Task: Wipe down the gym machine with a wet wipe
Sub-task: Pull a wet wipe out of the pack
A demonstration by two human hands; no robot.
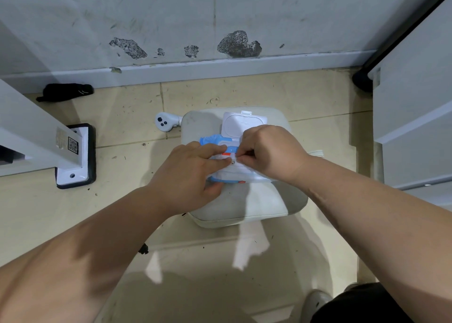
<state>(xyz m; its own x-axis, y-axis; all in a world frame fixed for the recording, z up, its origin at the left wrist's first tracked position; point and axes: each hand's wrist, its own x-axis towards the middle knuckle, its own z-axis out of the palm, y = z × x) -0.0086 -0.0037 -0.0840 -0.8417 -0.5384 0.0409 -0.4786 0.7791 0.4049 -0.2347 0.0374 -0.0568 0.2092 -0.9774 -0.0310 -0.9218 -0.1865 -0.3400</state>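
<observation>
while lid point(241, 124) toward wall point(220, 17), wipe pack point(233, 174) crosswise

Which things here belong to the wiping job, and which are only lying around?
For the job:
- pack of wipes, lid open, held by the left hand and pinched at its opening by the right hand
- seat under it

Lying about:
- black cloth by the wall
- black scrap on the floor

wipe pack point(231, 176) (lid point(242, 124) open) | left hand point(186, 173) holds | right hand point(271, 151) pinches
</observation>
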